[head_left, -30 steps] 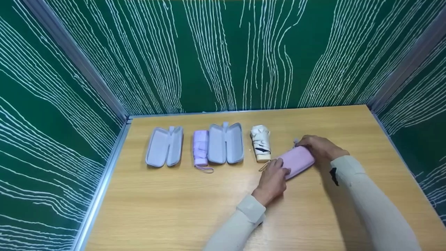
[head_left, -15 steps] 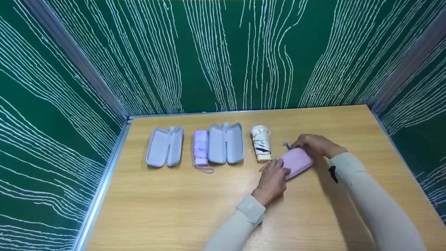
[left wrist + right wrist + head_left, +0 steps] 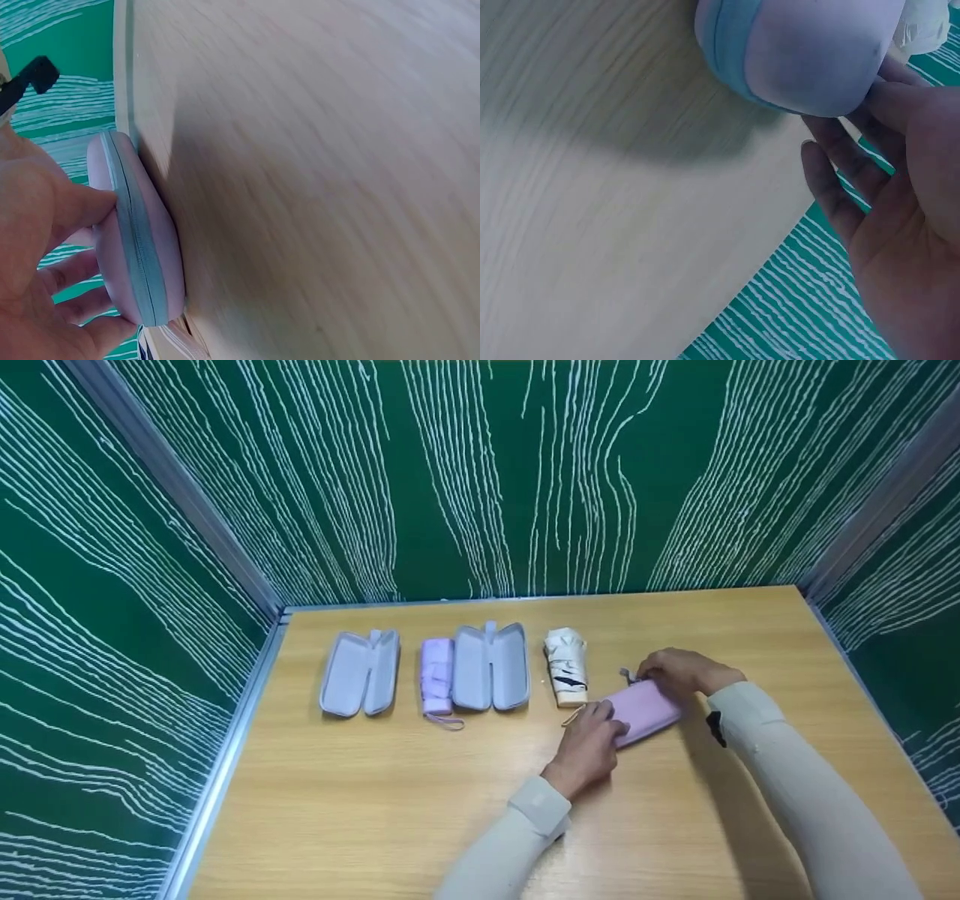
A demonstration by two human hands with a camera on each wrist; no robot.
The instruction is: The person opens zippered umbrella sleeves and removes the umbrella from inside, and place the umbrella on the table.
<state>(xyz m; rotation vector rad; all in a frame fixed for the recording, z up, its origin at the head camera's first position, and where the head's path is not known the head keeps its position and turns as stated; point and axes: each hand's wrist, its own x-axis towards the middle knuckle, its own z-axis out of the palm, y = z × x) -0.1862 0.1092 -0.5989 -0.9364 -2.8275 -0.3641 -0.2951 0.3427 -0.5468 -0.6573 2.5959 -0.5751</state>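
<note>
A pink zip case (image 3: 639, 711) with a blue-grey zipper band lies at an angle toward the right of the table. My left hand (image 3: 589, 744) holds its near end, thumb on the zipper band in the left wrist view and fingers curled around the other side. At the far end is my right hand (image 3: 686, 671), its thumb and index finger pinching the case's edge, the lower fingers loose in the right wrist view. Beside the right fingertips a small grey tab (image 3: 627, 676) sticks out. A cream folded umbrella (image 3: 566, 667) lies just left of the case.
Two grey-lined cases lie spread open: one case (image 3: 360, 673) at the left, another case (image 3: 491, 669) mid-table. Against the latter sits a purple folded umbrella (image 3: 436, 675) with a wrist loop. Green panels (image 3: 435, 547) with white lines border the wooden table (image 3: 375, 795).
My right hand and the grey tab have shifted slightly left along the case's far end, then a little back. The left hand keeps its hold. The head view has shifted slightly.
</note>
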